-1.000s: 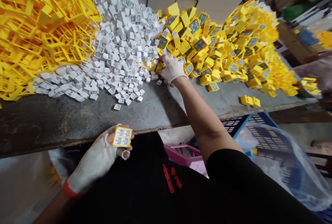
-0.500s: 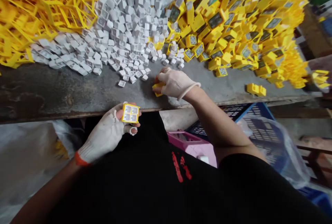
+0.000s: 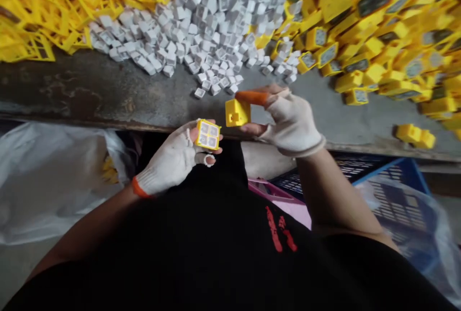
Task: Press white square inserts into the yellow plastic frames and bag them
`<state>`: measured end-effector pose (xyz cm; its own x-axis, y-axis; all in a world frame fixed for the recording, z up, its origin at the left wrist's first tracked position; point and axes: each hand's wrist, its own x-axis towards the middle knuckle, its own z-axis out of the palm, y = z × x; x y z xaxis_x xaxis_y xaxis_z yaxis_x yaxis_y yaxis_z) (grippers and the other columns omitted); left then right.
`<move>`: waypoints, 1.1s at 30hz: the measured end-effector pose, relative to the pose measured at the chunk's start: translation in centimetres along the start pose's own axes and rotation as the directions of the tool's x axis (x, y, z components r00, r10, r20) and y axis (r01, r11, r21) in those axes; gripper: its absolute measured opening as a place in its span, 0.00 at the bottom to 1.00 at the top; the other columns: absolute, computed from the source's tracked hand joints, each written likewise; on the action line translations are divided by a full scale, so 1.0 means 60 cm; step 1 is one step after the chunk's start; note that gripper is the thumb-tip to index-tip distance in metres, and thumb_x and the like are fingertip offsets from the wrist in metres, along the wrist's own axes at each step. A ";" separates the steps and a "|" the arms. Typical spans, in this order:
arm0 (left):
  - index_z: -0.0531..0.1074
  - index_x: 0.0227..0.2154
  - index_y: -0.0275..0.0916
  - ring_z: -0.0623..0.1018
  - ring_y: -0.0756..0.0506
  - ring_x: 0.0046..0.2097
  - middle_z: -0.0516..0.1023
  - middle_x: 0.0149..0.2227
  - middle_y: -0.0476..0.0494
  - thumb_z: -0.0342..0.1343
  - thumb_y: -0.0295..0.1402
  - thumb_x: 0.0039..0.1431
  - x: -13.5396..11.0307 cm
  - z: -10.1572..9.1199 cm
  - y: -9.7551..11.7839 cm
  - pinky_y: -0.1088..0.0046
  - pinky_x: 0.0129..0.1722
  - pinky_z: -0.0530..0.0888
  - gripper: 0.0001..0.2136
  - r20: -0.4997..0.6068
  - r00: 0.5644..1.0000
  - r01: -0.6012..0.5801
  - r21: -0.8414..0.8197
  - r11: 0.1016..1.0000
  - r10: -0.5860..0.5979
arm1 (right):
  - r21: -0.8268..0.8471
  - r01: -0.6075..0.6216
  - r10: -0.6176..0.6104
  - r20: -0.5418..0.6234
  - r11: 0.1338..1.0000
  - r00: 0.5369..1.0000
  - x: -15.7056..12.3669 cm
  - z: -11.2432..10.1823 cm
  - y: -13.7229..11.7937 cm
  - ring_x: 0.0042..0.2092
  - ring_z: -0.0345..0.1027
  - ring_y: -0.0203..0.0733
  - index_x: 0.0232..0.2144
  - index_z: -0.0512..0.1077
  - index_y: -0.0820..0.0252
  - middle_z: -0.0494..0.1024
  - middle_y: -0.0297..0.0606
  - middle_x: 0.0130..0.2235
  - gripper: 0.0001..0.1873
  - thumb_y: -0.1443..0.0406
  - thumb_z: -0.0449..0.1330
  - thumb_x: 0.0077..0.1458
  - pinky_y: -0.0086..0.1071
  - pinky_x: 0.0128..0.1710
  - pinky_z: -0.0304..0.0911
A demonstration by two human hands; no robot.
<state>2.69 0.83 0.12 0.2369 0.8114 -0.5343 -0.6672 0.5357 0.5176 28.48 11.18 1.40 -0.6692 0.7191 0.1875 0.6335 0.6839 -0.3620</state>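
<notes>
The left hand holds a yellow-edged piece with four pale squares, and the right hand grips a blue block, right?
Not quite: the block in the right hand is yellow, not blue, as the head view shows. The left hand does hold that yellow-edged piece.

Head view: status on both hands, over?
Left hand holds tile. Right hand holds yellow block. Tile and block apart. Nothing seen between them.

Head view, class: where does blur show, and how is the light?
Head view: the yellow blocks at upper right look smeared, while the yellow-rimmed piece in the left hand is clearer; same view: dim light, the black shirt showing little detail.
</notes>
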 end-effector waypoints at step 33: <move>0.88 0.55 0.41 0.87 0.32 0.61 0.90 0.59 0.38 0.75 0.36 0.68 -0.028 -0.005 -0.002 0.58 0.55 0.87 0.16 0.049 0.952 -0.297 0.368 0.881 0.301 | 0.129 0.262 -0.227 -0.237 0.956 0.945 -0.020 0.053 -0.077 0.54 0.86 0.57 0.68 0.81 0.39 0.91 0.43 0.58 0.24 0.46 0.69 0.76 0.57 0.56 0.77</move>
<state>2.18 -0.63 0.77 0.0593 0.9454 -0.3205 -0.3981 0.3169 0.8609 25.13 6.73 -0.02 -0.6835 0.5535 0.4759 0.3802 0.8265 -0.4152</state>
